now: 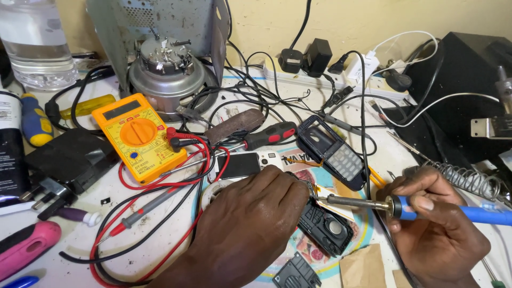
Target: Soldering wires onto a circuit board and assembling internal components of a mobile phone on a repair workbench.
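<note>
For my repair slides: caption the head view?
Right hand holds soldering iron to phone board under left hand, beside multimeter.

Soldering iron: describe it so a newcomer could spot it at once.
Start at the yellow multimeter on the left and move right, past the left hand, to the right hand. That hand holds the soldering iron. It alone has a blue handle and a thin metal tip.

Yellow multimeter [137,135] at ten o'clock on the tabletop [160,250], red and black test leads [154,200] looping below. Metal motor [167,72] at eleven. Clear bottle [35,42] far upper left. Pink tool [26,246] at eight. Wire coil stand [469,180] at three.
</note>
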